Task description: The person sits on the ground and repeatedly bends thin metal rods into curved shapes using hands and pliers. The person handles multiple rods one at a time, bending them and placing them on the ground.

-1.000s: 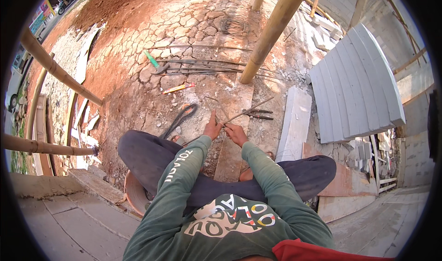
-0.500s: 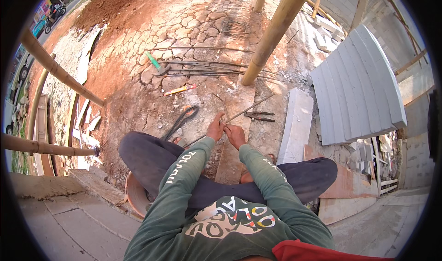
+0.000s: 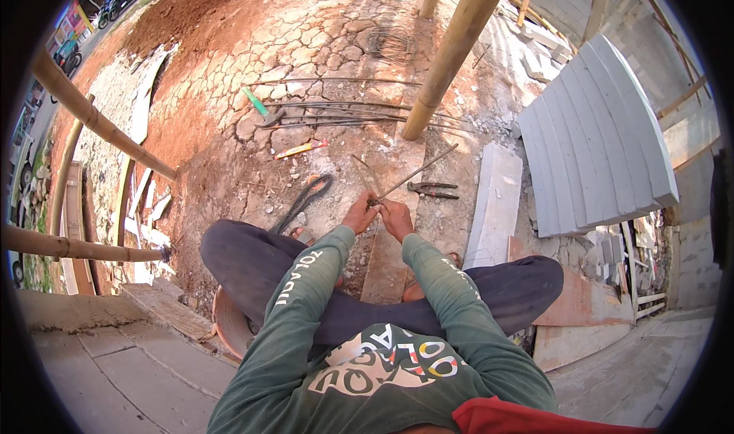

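Note:
Both my hands meet above a narrow plank (image 3: 384, 269) between my folded legs. My left hand (image 3: 359, 214) is closed around a steel rod (image 3: 419, 169) and the base of a thin bent wire (image 3: 365, 171). My right hand (image 3: 396, 219) pinches the rod close beside it. The rod slants up and away to the right; its near end is hidden by my hands. To the right of them lie dark pincers (image 3: 433, 190), apart from my fingers. A black looped tool or strap (image 3: 304, 202), its kind unclear, rests on the ground to the left.
Beyond lie a green-handled hammer (image 3: 263, 110), several steel rods (image 3: 344, 115), a yellow-red packet (image 3: 300, 150) and coiled wire (image 3: 391, 46). A bamboo post (image 3: 455, 59) rises ahead; more bamboo poles (image 3: 107, 128) stand left. Stacked grey blocks (image 3: 596, 143) and a pale slab (image 3: 495, 201) are right.
The rod now tilts more steeply, and its lower-left length no longer shows past my left hand. My right hand has shifted slightly right and down. The tools on the ground remain in place.

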`<state>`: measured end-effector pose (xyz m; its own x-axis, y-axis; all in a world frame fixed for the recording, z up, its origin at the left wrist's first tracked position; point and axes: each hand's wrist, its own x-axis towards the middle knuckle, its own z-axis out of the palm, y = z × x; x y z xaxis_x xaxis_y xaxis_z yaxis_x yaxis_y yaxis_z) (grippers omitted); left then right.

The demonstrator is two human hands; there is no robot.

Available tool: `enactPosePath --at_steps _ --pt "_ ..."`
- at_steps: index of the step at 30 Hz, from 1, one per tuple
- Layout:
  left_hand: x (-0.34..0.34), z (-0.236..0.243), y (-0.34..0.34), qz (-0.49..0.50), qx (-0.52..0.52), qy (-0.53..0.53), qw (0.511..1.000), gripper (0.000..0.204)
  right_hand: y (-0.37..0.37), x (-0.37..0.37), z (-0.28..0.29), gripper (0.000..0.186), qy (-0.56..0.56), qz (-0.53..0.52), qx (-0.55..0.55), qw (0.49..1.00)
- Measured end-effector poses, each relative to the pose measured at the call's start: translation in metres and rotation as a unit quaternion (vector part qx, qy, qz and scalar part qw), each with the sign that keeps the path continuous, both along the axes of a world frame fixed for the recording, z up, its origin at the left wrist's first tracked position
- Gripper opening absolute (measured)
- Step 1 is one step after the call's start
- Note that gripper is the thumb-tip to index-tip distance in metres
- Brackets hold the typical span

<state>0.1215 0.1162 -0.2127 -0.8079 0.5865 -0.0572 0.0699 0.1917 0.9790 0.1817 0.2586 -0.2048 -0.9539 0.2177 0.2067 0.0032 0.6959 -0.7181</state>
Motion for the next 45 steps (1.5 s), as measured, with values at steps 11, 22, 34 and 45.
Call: enactPosePath --at_steps 11,22,34,45 --pt "-0.008 -0.014 -0.003 0.026 -0.184 0.137 0.973 0.029 0.005 0.000 -0.002 0.022 -0.034 0.036 -0.037 0.998" --pt "-0.024 -0.027 0.009 -0.078 -0.187 -0.004 0.979 0.028 -0.002 0.005 0.008 0.020 -0.005 -0.001 0.012 1.000" --pt "-0.036 -0.056 0.003 0.061 0.107 -0.296 0.947 0.015 -0.004 0.006 0.009 0.022 -0.019 -0.010 0.010 1.000" --pt "-0.041 -0.062 0.005 0.054 0.099 -0.380 0.918 0.014 -0.006 0.010 0.012 0.025 -0.024 -0.001 0.000 1.000"
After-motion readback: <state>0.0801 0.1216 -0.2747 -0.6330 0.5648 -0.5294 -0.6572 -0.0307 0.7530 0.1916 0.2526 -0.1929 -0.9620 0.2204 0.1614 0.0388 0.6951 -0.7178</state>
